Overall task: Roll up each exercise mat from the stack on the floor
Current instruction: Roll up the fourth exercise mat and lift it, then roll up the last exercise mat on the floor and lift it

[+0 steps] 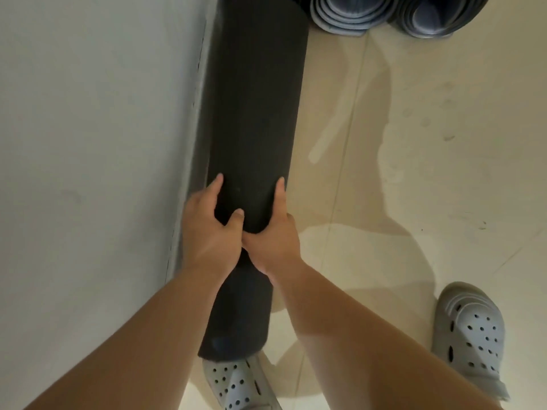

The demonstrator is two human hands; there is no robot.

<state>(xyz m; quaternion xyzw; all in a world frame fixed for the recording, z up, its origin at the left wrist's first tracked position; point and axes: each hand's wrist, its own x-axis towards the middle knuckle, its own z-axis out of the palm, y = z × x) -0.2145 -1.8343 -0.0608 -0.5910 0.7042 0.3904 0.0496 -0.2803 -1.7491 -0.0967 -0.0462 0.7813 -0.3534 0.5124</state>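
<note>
My left hand and right hand sat side by side, thumbs touching, both wrapped round the rolled black mat. The roll ran close along the grey wall, its near end above my left clog; I couldn't tell whether its far end touched the cream tiled floor. My right clog stood well apart. Beyond the roll's far end lay two rolled blue-grey mats.

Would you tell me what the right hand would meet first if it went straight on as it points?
Only more of the black rolled mat that the right hand grips; the blue rolled mats probably lie just right of that line.
</note>
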